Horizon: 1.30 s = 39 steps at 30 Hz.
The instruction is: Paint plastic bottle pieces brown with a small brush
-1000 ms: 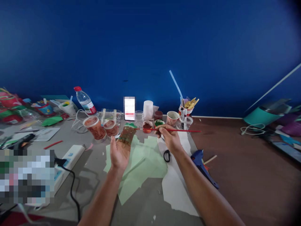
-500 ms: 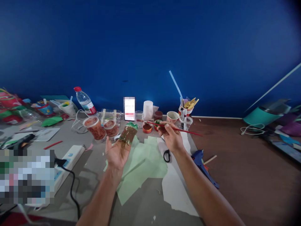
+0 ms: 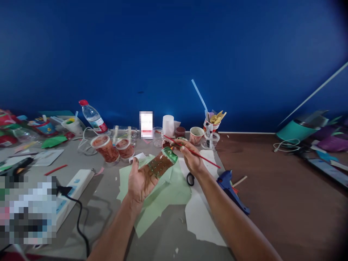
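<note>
My left hand (image 3: 140,185), palm up, holds a cut plastic bottle piece (image 3: 160,164), which sits over its fingers. The piece is coated brown, with rows of small pale green dots and a clear green end tilted up to the right. The fingers inside or behind it are partly hidden. A slim red paintbrush (image 3: 206,159) is pinched in my right hand (image 3: 191,159). Its tip points left, above the bottle piece and apart from it. Just behind stand small paint pots, one of them dark red (image 3: 179,131), and a stained paper cup (image 3: 197,135).
Green paper (image 3: 154,210) and white paper (image 3: 202,224) lie below my hands, with black-handled scissors (image 3: 190,179). At the right is a blue glue gun (image 3: 231,190). To the left are brown-painted cups (image 3: 105,148), a water bottle (image 3: 94,119) and a power strip (image 3: 81,185). A phone (image 3: 146,125) stands behind.
My left hand has turned the bottle piece and brought it right, showing more of its dotted side and green end. My right hand with the paintbrush has shifted slightly left and tilted more.
</note>
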Each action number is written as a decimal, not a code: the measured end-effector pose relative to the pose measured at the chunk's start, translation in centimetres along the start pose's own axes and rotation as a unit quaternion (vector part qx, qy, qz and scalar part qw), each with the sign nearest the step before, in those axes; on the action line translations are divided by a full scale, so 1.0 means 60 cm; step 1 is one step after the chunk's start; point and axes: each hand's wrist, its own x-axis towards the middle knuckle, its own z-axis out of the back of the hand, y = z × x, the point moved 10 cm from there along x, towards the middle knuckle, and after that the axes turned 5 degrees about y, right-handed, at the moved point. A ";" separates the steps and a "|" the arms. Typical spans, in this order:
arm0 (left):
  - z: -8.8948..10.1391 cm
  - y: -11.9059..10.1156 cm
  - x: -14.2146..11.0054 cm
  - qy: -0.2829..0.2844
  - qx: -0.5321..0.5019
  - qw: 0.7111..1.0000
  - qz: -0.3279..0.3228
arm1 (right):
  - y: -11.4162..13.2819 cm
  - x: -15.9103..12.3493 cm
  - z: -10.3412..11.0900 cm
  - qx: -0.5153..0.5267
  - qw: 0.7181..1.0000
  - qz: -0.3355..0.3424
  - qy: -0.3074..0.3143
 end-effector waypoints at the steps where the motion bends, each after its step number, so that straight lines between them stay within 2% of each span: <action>1: -0.001 0.003 0.000 0.000 0.000 1.000 0.005 | 0.001 -0.001 -0.006 0.003 1.000 0.002 0.014; 13: -0.003 0.005 0.001 -0.007 -0.012 1.000 0.005 | 0.008 -0.010 -0.031 0.016 0.994 -0.001 0.108; 20: -0.013 0.012 -0.002 0.001 -0.010 1.000 0.017 | 0.019 -0.012 -0.031 -0.058 0.993 -0.003 0.100; 25: -0.036 0.014 -0.007 0.046 0.015 0.999 0.020 | 0.019 -0.013 -0.029 -0.052 0.995 0.001 0.086; 30: -0.065 0.019 -0.012 0.116 0.089 0.989 0.018 | 0.016 -0.011 -0.028 -0.034 0.996 0.013 0.084; 34: -0.076 0.020 -0.015 0.133 0.193 0.972 -0.026 | 0.008 -0.010 -0.025 -0.004 0.997 0.012 0.081; 36: -0.081 0.022 -0.016 0.142 0.259 0.954 -0.047 | 0.004 -0.009 -0.023 0.003 0.997 0.011 0.077; 39: -0.091 0.024 -0.021 0.170 0.369 0.910 -0.084 | 0.003 -0.007 -0.022 0.011 0.998 0.013 0.067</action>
